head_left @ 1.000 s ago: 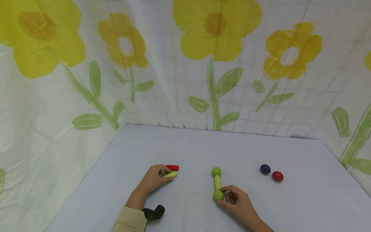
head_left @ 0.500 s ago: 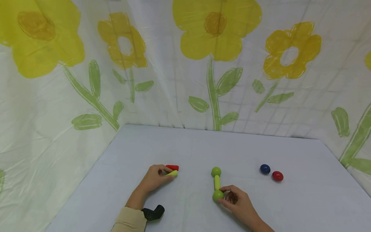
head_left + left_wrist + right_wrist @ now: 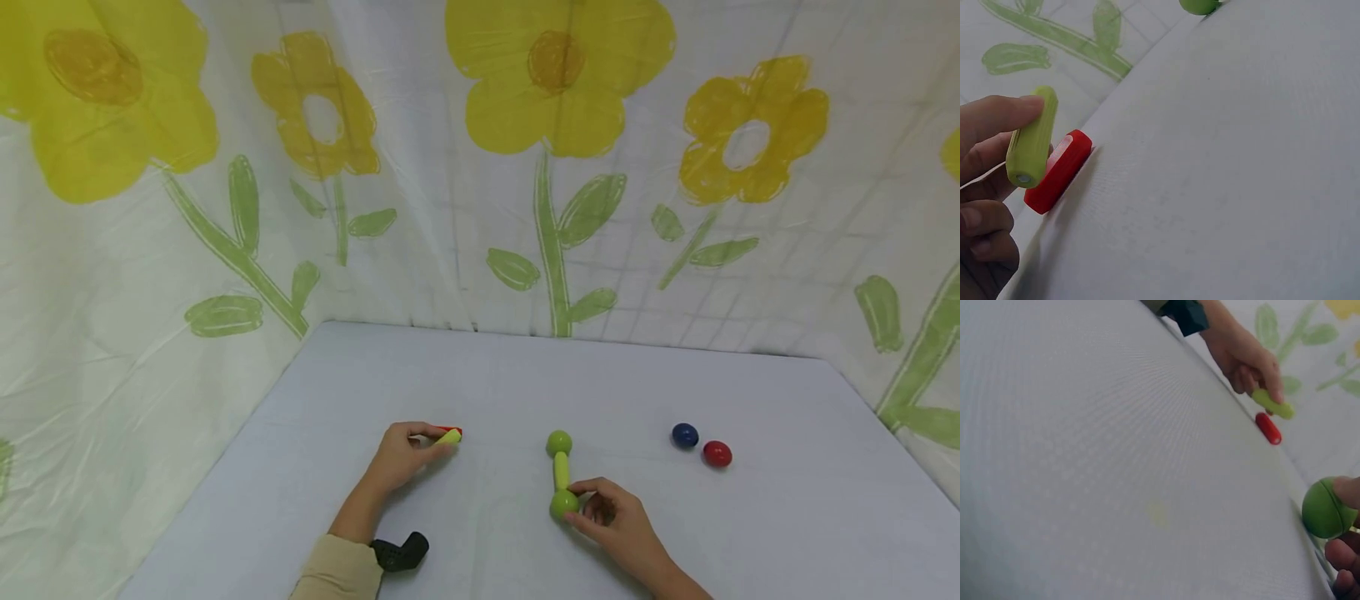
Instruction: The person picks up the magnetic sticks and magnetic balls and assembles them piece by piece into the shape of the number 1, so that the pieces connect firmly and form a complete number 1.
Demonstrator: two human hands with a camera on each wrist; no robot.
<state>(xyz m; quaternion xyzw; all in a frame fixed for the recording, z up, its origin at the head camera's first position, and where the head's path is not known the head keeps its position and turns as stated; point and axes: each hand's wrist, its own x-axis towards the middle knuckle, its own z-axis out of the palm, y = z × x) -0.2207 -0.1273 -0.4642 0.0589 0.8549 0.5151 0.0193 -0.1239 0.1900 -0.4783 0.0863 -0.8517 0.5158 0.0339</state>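
Observation:
My left hand (image 3: 405, 457) pinches a yellow-green magnetic stick (image 3: 1034, 140) between thumb and fingers, with a small metal disc at its end. The stick is raised above the table, close over a red stick (image 3: 1060, 172) lying there. In the head view the left fingers partly hide the red stick. My right hand (image 3: 618, 527) pinches the near green ball (image 3: 564, 505) of a dumbbell shape. A yellow-green stick (image 3: 561, 472) joins that ball to a far green ball (image 3: 558, 443). The held ball (image 3: 1324, 509) shows a seam in the right wrist view.
A blue ball (image 3: 685, 435) and a red ball (image 3: 717, 454) lie close together at the right of the white table (image 3: 495, 383). A flower-printed curtain (image 3: 420, 275) hangs behind the table. A black device (image 3: 401, 552) is strapped at the left wrist.
My left hand has lifted the yellow-green stick off the table and tilted it, moving slightly away from me. The right hand and the dumbbell shape have stayed in place.

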